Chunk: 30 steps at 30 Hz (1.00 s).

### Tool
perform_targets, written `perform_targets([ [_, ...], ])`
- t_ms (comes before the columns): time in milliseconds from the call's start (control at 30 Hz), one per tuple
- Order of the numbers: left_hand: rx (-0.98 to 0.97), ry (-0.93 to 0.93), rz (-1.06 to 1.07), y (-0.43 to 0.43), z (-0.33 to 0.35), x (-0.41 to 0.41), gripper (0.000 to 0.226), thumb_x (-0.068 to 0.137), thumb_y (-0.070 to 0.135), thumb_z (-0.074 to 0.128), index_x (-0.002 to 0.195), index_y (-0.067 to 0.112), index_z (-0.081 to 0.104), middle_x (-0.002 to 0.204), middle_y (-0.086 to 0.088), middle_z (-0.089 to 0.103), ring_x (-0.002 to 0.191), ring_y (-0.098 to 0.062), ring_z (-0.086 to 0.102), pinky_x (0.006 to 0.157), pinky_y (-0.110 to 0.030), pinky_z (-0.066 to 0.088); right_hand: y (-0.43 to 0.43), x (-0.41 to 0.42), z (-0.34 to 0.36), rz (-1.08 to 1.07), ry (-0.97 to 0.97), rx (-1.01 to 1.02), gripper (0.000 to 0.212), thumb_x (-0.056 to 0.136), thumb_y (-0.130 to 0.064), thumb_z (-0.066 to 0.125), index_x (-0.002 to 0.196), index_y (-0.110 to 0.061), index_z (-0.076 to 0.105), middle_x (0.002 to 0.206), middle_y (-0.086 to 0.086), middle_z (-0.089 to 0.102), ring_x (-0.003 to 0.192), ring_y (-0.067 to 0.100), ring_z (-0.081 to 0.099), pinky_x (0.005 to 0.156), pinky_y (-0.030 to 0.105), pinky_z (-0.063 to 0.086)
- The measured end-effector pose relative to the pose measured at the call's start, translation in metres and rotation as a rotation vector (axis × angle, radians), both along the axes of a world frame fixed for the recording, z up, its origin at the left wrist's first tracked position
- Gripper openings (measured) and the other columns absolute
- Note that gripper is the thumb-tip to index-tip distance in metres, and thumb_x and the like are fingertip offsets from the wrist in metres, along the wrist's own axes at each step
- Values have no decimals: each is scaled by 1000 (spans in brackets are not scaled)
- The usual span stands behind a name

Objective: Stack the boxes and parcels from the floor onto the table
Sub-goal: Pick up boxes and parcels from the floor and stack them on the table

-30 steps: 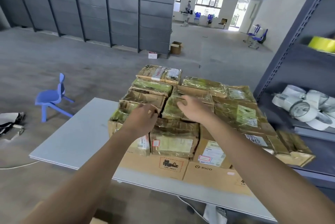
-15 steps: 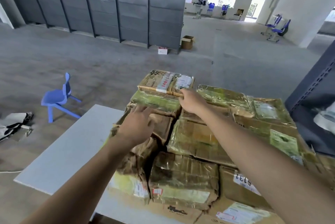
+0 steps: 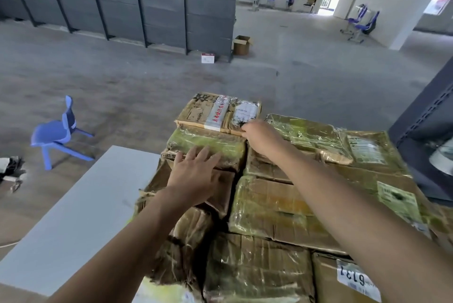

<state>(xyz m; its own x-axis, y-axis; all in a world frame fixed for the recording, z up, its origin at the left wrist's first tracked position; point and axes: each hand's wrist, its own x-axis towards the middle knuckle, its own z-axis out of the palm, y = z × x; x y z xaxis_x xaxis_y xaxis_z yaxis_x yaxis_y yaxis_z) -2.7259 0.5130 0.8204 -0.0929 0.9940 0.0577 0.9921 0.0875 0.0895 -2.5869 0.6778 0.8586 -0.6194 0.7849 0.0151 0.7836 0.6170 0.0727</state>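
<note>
Blue chair (image 3: 57, 131) stands beside the table (image 3: 73, 204), which is crowded with taped parcels (image 3: 282, 207). Left grip (image 3: 196, 175) lies flat on a green-taped parcel (image 3: 228, 142); right grip (image 3: 259, 135) curls round the far box (image 3: 213, 111).

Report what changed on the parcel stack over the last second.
Both hands reached forward. The right hand left a middle parcel and now grips the far parcel at its near edge. The left hand slid forward, fingers flat on the green-taped parcel. The other parcels and table stayed put.
</note>
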Motion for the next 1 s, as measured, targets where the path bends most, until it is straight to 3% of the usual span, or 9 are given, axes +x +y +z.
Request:
perform_targets([
  [167, -6, 41, -61, -1, 10, -8, 52, 95, 46, 30, 146, 37, 25, 155, 1, 28, 140, -29, 25, 108, -50, 28, -4, -1, -1, 21, -55, 59, 16, 96, -1, 48, 85, -9, 57, 91, 9, 62, 81, 24, 61, 76, 40, 53],
  [333, -44, 16, -51, 7, 26, -2, 42, 94, 45, 33, 131, 29, 46, 135, -4, 45, 126, -29, 38, 96, -47, 37, 1, 13, 0, 63, 91, 22, 28, 102, -25, 44, 117, -10, 63, 116, 5, 64, 100, 23, 61, 83, 38, 52],
  [433, -4, -3, -40, 20, 37, 7, 38, 95, 43, 34, 117, 20, 55, 125, -5, 50, 120, -27, 44, 97, -47, 42, -1, 27, 1, 69, 205, 28, 32, 103, -26, 40, 128, -19, 58, 134, -1, 56, 109, 19, 60, 86, 36, 51],
  [567, 89, -30, -71, 47, 44, 22, 44, 95, 42, 38, 131, 20, 45, 137, -8, 42, 127, -28, 40, 103, -49, 39, -1, 57, -5, -47, 209, 41, 37, 102, -19, 37, 136, -16, 52, 144, 4, 48, 125, 25, 51, 101, 45, 45],
  [667, 72, -73, -127, 65, 43, 34, 62, 91, 58, 39, 143, 24, 30, 154, -10, 24, 143, -31, 19, 112, -58, 24, 0, 84, -7, -153, 98, -10, 36, 104, -26, 36, 132, -14, 55, 149, 7, 42, 132, 27, 45, 110, 49, 36],
  [733, -27, -61, -142, 73, 38, 41, 80, 84, 71, 37, 149, 29, 17, 160, -7, 7, 147, -32, 3, 115, -60, 11, -4, 95, -7, -178, 129, -67, 32, 105, -29, 36, 95, -18, 65, 117, 6, 63, 99, 22, 62, 103, 49, 44],
  [800, -112, -39, -138, 77, 30, 45, 89, 80, 78, 36, 151, 32, 9, 161, -5, -3, 147, -32, -7, 114, -62, 5, -7, 98, -5, -179, 184, -107, 38, 104, -28, 38, 67, -30, 43, 69, -9, 44, 60, 12, 52, 92, 47, 50],
  [900, -157, -30, -116, 79, 21, 45, 90, 79, 80, 34, 151, 30, 14, 161, -3, -9, 147, -30, -12, 113, -62, 4, -3, 96, -5, -179, 188, -133, 37, 105, -26, 37, 75, -14, 55, 66, -1, 51, 61, 17, 53, 77, 38, 51],
  [1000, -145, -23, -111, 80, 18, 44, 87, 80, 79, 34, 150, 30, 19, 161, -3, -8, 147, -29, -12, 113, -62, 4, 4, 98, -6, -164, 222, -176, 34, 104, -23, 38, 83, -7, 60, 72, 3, 57, 62, 16, 52, 56, 28, 37],
])
